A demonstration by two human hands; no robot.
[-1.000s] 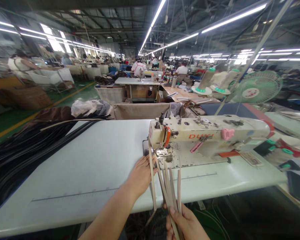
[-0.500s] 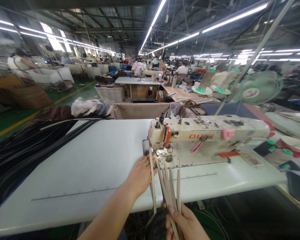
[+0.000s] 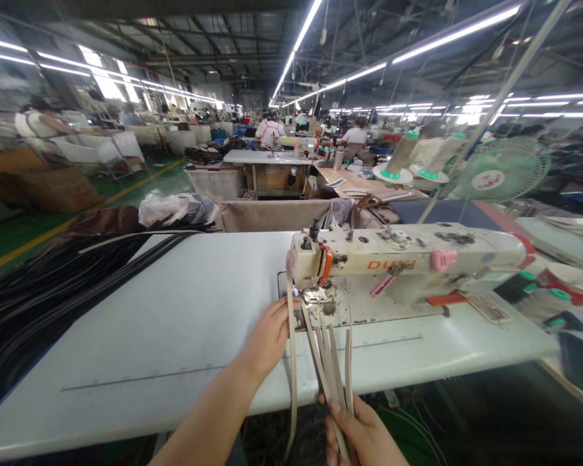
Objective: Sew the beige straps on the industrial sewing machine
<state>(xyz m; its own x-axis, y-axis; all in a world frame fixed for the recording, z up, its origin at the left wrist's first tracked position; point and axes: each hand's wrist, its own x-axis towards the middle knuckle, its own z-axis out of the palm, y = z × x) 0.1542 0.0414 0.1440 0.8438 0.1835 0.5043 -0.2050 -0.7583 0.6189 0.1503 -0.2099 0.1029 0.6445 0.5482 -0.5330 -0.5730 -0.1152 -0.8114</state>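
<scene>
– okay, fingers?
– right hand (image 3: 363,427) closed round a bundle of pale strips (image 3: 327,372) at the front edge of the bench (image 3: 184,310). left hand (image 3: 267,335) has bent fingers by the sewing machine (image 3: 418,259)'s head; one loose strip (image 3: 293,362) crosses them, can't tell if pinched.
– step?
– guiding strips at the machine, i'd guess; bundle's far ends point toward its metal plate (image 3: 317,296).
– next move?
– calls for lining up an end, fingertips clear.
– farther out?
– black strips (image 3: 68,304), heaped along the left edge.
</scene>
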